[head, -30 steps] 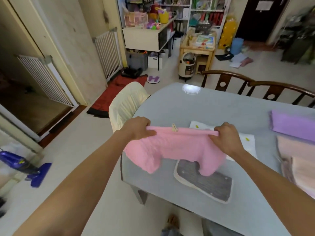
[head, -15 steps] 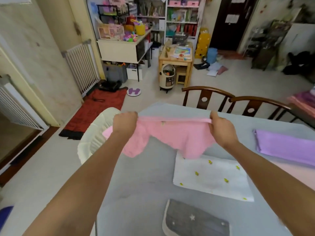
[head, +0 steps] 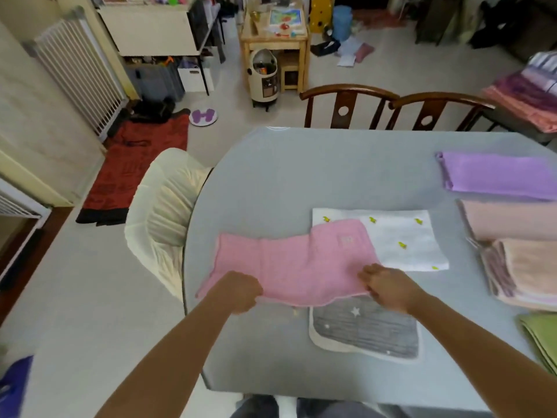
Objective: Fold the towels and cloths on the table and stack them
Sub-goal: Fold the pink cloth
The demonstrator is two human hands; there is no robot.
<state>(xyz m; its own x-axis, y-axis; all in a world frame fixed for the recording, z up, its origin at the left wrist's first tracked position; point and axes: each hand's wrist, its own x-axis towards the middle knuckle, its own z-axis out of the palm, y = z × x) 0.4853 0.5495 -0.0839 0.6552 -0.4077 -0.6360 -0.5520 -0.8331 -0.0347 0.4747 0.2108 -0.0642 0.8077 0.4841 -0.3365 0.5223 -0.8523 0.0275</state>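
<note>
A pink cloth lies spread flat on the grey table, its far right corner over a white cloth with small yellow prints. My left hand grips the pink cloth's near left edge. My right hand pinches its near right edge. Under that near edge sits a grey star-patterned cloth. A folded purple towel lies at the far right.
Folded peach and beige towels stack at the table's right edge, with a green cloth nearer me. A cream padded chair stands left of the table, two wooden chairs behind it. More towels lie far right.
The pink cloth was held up in the air by its top edge; now it is laid flat on the table. Both hands came down and toward me with it.
</note>
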